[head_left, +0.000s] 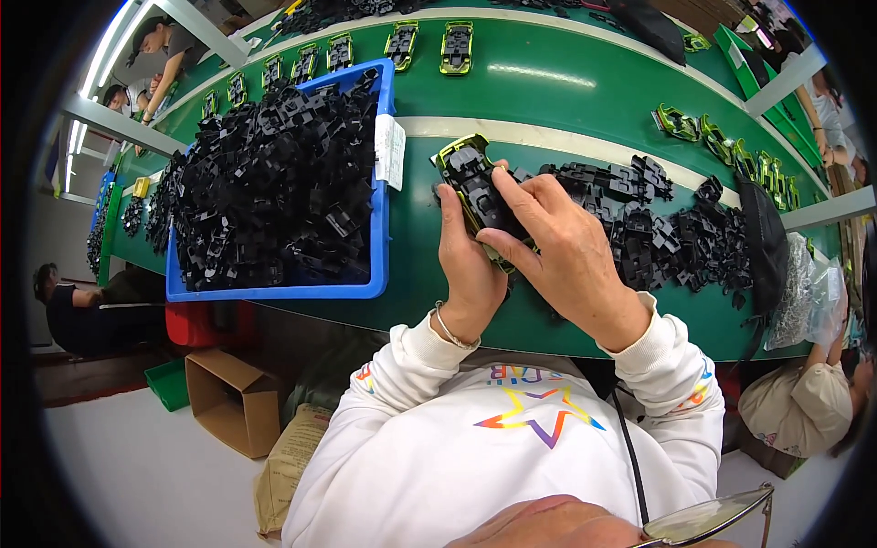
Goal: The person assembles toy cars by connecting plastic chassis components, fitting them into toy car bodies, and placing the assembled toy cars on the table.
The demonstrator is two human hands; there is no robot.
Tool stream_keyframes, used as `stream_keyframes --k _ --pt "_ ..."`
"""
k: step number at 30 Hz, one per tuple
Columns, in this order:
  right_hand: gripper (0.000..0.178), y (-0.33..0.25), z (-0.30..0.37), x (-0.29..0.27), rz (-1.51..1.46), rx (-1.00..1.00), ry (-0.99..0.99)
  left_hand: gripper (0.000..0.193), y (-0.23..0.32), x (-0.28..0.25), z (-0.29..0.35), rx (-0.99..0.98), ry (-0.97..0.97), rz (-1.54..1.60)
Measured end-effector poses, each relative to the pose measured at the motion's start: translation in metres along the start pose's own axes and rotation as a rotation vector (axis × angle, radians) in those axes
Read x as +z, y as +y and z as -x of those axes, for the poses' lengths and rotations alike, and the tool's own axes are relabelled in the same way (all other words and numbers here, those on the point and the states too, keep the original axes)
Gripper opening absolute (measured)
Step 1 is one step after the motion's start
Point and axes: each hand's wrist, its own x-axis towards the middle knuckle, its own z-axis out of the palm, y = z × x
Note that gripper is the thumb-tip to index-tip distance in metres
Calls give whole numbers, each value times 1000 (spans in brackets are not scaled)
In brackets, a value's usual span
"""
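Observation:
A yellow-green toy car shell [474, 140] with a black plastic chassis piece [468, 166] in it is held tilted over the table, in front of my chest. My left hand [468, 279] is closed around its left side and underside, the thumb along the edge. From the right, my right hand [575, 242] grips the same piece, its index finger lying on the black part and its thumb at the lower end. My fingers hide some of the lower half. Just beyond the right hand lie heaps of loose black plastic parts [644, 242].
A blue bin [384, 247] heaped with black parts stands to my left. Across the green table [539, 91], several assembled green-and-black cars [457, 47] sit in a row, with more green shells [717, 142] at right. A black bag [763, 237] lies at the right. Other people work nearby.

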Motion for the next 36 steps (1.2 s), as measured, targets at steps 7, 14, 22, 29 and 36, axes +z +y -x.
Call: stream_keyframes --k 7,14,22,29,36 --pt "51 3 -4 -16 38 10 -221 62 -11 -10 1 18 23 -95" --pt "49 -2 -4 -21 460 -100 -187 30 -15 0 -5 106 51 -210" --pt "41 30 -1 -21 -199 31 -65 37 -9 -3 -11 78 -19 -178" --pt "31 58 5 3 -1083 621 -373 43 -10 -9 -15 152 -175 -261" --pt "31 63 -1 12 -1021 693 -309 46 -4 -19 -25 137 -263 -493"
